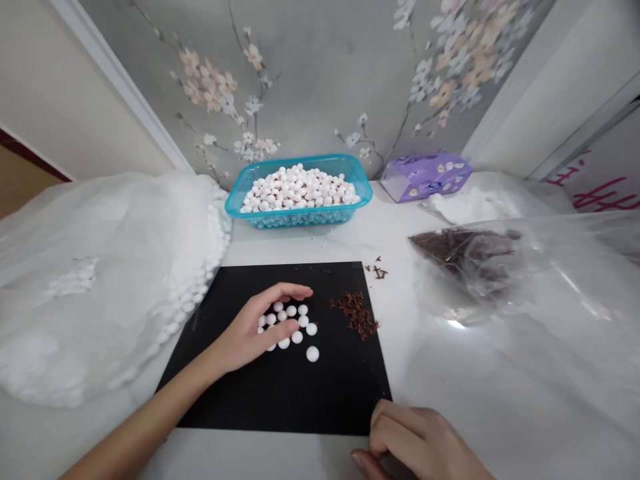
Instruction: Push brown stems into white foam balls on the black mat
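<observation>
My left hand (259,330) is cupped over the black mat (240,407), thumb and fingers apart, curved around several small white foam balls (303,321). One ball lies apart, nearer to me. The balls under the palm are partly hidden. My right hand (413,437) rests by the mat's near right corner with its fingers curled in. Whatever those fingers may hold is out of sight. Toward the mat's right edge lies a small heap of dried reddish-brown cloves (356,315).
A blue plastic basket (233,203) filled with white balls stands at the back. Left of the mat is a big translucent bag (115,220) of white balls. A clear bag (545,293) of dark cloves and a purple tissue pack (427,177) are on the right.
</observation>
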The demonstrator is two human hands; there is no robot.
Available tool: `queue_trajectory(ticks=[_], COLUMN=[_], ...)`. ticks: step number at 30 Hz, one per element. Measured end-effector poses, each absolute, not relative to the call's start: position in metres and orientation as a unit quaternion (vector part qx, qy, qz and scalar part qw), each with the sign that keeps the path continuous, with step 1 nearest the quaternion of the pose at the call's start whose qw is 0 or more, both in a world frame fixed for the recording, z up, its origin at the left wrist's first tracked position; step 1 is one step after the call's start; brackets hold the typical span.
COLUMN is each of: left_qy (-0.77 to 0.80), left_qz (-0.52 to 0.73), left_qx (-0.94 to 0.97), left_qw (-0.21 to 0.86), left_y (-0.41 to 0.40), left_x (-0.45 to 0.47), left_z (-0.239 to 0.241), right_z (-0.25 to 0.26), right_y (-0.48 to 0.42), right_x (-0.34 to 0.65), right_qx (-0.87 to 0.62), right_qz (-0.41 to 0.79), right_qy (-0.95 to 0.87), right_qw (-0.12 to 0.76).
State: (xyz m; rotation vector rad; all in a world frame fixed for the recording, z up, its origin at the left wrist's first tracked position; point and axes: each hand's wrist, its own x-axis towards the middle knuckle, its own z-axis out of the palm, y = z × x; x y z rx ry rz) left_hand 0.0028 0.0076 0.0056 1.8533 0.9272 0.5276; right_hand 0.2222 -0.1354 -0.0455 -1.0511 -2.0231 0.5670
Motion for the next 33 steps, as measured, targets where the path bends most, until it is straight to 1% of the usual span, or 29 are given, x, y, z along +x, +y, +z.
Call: queue_trajectory(ticks=[3, 10, 15, 26, 30, 33], left_qy=[0.379, 0.364, 0.362, 0.331, 0.385, 0.413], left_qz=[0.176, 0.095, 0.083, 0.121, 0.080, 0.039], left_qx=[0.808, 0.871, 0.896, 0.892, 0.882, 0.876], left_qw=[0.415, 0.317, 0.244, 0.282, 0.260, 0.245], left_y=[0.003, -0.004, -0.010, -0.003, -0.007, -0.011], left_x=[0.006, 0.010, 0.015, -0.002, -0.025, -0.035], left_z=[0.010, 0.012, 0.007, 0.012, 0.016, 0.014], right_z=[-0.046, -0.045, -0.043, -0.042, -0.041, -0.039], right_y=[-0.136, -0.136, -0.135, -0.135, -0.136, -0.136], right_x=[0.222, 0.222, 0.222, 0.225, 0.224, 0.225], right_qx=[-0.410, -0.414, -0.421, -0.415, -0.417, -0.420], right_qz=[0.224, 0.220, 0.226, 0.220, 0.222, 0.227], right_qy=[-0.796, -0.792, -0.792, -0.812, -0.804, -0.807], right_qw=[0.385, 0.391, 0.380, 0.347, 0.361, 0.348])
